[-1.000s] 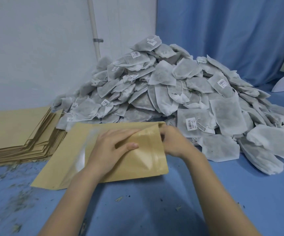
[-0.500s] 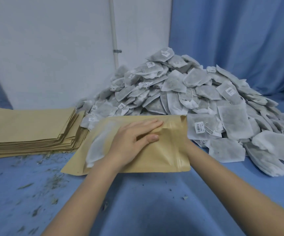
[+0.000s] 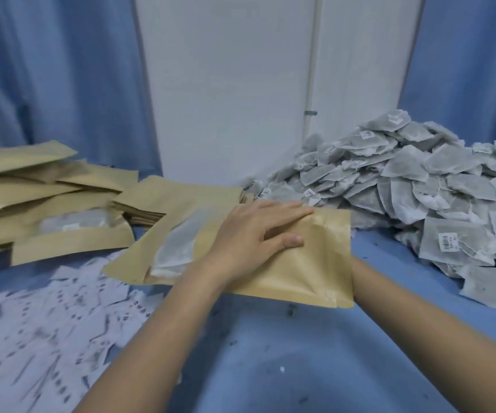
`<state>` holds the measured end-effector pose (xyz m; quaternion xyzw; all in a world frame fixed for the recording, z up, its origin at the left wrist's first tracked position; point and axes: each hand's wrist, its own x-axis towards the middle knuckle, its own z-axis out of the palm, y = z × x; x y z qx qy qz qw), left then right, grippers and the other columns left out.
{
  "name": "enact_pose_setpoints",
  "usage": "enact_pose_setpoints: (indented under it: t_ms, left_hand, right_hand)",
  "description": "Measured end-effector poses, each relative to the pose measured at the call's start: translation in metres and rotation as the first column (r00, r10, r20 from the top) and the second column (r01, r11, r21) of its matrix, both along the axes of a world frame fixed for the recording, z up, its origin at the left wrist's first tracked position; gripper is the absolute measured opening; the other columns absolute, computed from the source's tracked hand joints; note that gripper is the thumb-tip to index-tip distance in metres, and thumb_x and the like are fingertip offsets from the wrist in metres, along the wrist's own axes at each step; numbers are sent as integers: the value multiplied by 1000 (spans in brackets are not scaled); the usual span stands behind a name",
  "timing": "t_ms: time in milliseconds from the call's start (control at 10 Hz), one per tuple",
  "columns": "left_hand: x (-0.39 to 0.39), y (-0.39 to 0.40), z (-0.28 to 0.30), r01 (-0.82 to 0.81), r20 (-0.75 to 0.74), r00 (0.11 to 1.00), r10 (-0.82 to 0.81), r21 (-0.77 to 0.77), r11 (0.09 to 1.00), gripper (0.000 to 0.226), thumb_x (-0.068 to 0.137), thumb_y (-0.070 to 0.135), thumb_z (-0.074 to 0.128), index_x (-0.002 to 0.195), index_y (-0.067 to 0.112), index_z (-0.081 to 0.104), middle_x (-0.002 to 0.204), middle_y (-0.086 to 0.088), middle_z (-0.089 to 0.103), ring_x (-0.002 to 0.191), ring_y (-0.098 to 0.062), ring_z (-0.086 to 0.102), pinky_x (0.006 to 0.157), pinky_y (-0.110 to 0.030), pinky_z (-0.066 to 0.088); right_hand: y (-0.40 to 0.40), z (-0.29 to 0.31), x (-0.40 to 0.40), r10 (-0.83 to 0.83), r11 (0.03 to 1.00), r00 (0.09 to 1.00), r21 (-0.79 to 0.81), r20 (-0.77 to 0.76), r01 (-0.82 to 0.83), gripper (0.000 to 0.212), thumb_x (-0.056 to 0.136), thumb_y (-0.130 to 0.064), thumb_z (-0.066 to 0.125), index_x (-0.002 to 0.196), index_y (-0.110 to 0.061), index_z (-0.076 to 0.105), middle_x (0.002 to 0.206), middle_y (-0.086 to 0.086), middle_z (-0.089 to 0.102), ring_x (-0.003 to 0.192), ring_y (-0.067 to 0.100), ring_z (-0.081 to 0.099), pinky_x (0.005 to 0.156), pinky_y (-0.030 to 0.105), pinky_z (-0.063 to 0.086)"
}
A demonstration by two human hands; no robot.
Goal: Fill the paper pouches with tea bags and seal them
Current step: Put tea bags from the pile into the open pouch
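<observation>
The left hand (image 3: 252, 234) lies flat on the pouch (image 3: 309, 263) at the desk's (image 3: 270, 353) centre; the right hand's grip is hidden behind it. Filled pouches (image 3: 47, 210) lie at 10 o'clock, and many tea bags (image 3: 404, 180) remain at 2 o'clock, so much work is left.

Matt kraft-paper pouch (image 3: 309, 263) (clear film window), fibrous mesh tea bags (image 3: 404, 186)

Blue table (image 3: 315, 368) carries tea bags (image 3: 419, 180), pouches (image 3: 47, 204), paper scraps (image 3: 47, 323).

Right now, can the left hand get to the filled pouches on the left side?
Probably yes. The left hand lies flat on the pouch, holding nothing, and only loose paper slips lie near the way to the filled pouches.
</observation>
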<state>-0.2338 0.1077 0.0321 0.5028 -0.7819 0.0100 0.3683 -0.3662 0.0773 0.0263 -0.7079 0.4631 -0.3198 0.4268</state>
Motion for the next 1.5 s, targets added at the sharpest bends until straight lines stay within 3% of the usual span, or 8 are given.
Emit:
enact_pose_setpoints:
  t_ms: [100, 200, 300, 400, 600, 900, 1100, 1500]
  left_hand:
    - [51, 32, -2, -101, -25, 995, 102, 20, 995, 44, 87, 37, 64, 129, 43, 52, 138, 23, 47, 130, -5, 39, 110, -38, 28]
    - [101, 64, -12, -158, -126, 979, 161, 31, 987, 44, 86, 32, 66, 127, 40, 55, 137, 21, 49, 130, -1, 38, 111, -40, 28]
    - [145, 89, -25, -232, -179, 956, 231, 17, 973, 42, 85, 31, 65, 126, 37, 57, 135, 19, 52, 130, 0, 39, 110, -42, 30]
    - [182, 106, -37, -309, -182, 933, 310, 34, 950, 44, 85, 38, 60, 129, 37, 55, 135, 20, 51, 133, -4, 38, 111, -43, 28]
    - [235, 118, -57, -318, -286, 895, 342, 129, 939, 42, 85, 31, 62, 126, 40, 57, 129, 24, 55, 128, 1, 41, 111, -36, 31]
    - [275, 110, -72, -464, -318, 817, 481, 133, 876, 40, 82, 42, 58, 120, 51, 53, 118, 35, 55, 115, 6, 48, 95, -23, 36]
    - [273, 105, -75, -445, -291, 843, 452, 96, 891, 36, 80, 43, 56, 115, 52, 54, 112, 38, 54, 107, 21, 45, 94, -8, 32]
    - [273, 111, -72, -427, -354, 821, 449, 142, 893, 37, 85, 25, 66, 109, 52, 59, 105, 47, 55, 106, 22, 46, 85, 3, 29]
  right_hand:
    - [30, -21, 53, 68, 997, 987, -11, -145, -70, 94, 28, -68, 18, 113, -31, 34, 117, -13, 44, 61, -32, 37, 65, -4, 38]
    - [38, -21, 105, -35, 978, 850, -191, -525, -78, 98, 56, -48, -46, 62, -58, 51, 100, -51, 44, 59, -35, 38, 57, -3, 28]
    - [60, -60, 211, -401, 838, 402, -507, -823, -203, 60, 86, 27, -8, 125, 4, 32, 126, -29, 46, 105, -17, 52, 82, 8, 43]
    - [39, -67, 220, 292, 926, 874, -112, -387, -359, 26, 97, 3, 38, 116, -13, 46, 92, -19, 48, 63, -20, 54, 62, 4, 46]
    - [46, -65, 309, 329, 944, 912, 105, -244, -312, 39, 95, 15, 26, 133, 12, 34, 137, 22, 42, 128, 26, 43, 97, 27, 39]
    - [-18, -92, 226, 355, 877, 881, -216, -312, -429, 12, 86, -17, 57, 85, -24, 67, 85, -7, 65, 81, 9, 59, 61, 3, 38]
    - [-16, -98, 208, 455, 777, 645, -79, -614, -624, 70, 65, -56, 76, 123, -21, 57, 106, -7, 48, 92, 4, 51, 72, 13, 34]
    - [-29, -63, 202, 364, 905, 716, 45, -596, -423, 41, 91, -28, 56, 55, -14, 44, 50, -2, 40, 44, 10, 36, 45, 22, 24]
